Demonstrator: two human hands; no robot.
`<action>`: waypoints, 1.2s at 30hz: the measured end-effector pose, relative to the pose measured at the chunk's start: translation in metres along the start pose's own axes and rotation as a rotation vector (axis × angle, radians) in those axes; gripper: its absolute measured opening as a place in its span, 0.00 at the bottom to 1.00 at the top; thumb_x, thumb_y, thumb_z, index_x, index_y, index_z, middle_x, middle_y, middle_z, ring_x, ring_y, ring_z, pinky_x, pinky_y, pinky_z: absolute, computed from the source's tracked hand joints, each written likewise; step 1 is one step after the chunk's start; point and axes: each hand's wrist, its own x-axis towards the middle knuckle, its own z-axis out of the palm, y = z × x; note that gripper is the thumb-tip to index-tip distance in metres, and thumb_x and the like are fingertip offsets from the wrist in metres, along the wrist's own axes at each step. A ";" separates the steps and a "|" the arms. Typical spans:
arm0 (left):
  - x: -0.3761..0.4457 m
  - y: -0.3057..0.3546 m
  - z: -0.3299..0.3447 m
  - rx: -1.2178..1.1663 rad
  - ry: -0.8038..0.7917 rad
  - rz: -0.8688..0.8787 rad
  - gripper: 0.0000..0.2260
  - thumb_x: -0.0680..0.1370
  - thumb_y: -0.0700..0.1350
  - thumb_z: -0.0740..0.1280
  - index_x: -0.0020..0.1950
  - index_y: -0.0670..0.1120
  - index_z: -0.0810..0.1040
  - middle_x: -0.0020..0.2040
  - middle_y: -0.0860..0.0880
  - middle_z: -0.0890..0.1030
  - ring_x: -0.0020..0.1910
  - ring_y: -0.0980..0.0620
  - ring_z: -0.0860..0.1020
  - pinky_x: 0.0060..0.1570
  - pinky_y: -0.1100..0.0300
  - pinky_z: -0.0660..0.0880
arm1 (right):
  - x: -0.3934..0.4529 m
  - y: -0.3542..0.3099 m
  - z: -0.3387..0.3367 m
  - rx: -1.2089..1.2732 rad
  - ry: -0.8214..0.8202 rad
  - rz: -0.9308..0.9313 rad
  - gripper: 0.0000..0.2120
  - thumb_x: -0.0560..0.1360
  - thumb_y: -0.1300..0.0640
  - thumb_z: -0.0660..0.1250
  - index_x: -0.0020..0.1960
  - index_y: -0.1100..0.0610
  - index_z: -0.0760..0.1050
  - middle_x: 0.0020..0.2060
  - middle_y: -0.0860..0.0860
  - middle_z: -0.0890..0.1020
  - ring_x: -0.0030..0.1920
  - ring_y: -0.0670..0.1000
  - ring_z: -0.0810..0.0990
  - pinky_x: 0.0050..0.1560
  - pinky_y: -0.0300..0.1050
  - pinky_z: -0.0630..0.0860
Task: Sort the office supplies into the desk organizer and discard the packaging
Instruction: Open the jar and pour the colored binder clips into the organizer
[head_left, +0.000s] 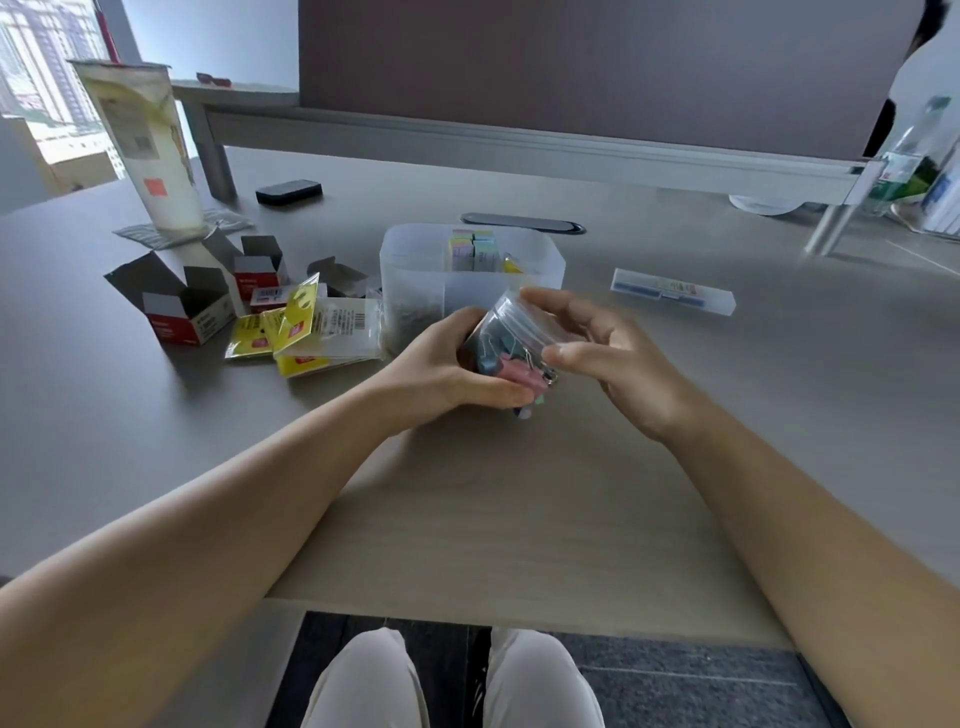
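Head view: the left hand (447, 364) cradles a clear bag of binder clips (511, 348) just before the organizer (467, 280), while the right hand (597, 353) pinches its top. A sudden tear could scatter clips across the counter (519, 519).

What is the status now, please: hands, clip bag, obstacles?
Both hands, left hand and right hand, gripping bag of binder clips. Bag unemptied, held before organizer. Nothing between them.

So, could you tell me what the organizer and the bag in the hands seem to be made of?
Desk organizer: likely frosted translucent plastic; contents show dimly through its matte walls. Bag of binder clips: thin clear glossy plastic film, crinkled, coloured clips visible inside.
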 end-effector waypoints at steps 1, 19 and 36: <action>0.000 -0.001 -0.001 0.017 0.018 0.000 0.32 0.53 0.51 0.74 0.55 0.45 0.72 0.44 0.50 0.80 0.43 0.55 0.79 0.45 0.59 0.77 | 0.000 -0.001 0.000 -0.058 0.023 0.013 0.27 0.59 0.48 0.67 0.58 0.44 0.69 0.55 0.45 0.74 0.53 0.39 0.73 0.52 0.29 0.71; -0.017 -0.005 -0.030 0.143 0.051 0.013 0.25 0.65 0.35 0.73 0.57 0.50 0.69 0.48 0.54 0.77 0.44 0.66 0.77 0.46 0.72 0.75 | 0.018 -0.007 0.018 -0.228 -0.028 0.059 0.30 0.59 0.46 0.68 0.61 0.44 0.66 0.57 0.45 0.70 0.54 0.44 0.71 0.49 0.34 0.68; -0.017 -0.013 -0.030 0.088 0.092 -0.041 0.38 0.53 0.47 0.76 0.61 0.47 0.68 0.54 0.49 0.77 0.53 0.54 0.77 0.53 0.66 0.74 | -0.025 0.016 -0.021 -0.581 0.087 0.187 0.33 0.65 0.53 0.73 0.67 0.51 0.65 0.60 0.50 0.70 0.61 0.48 0.69 0.57 0.36 0.63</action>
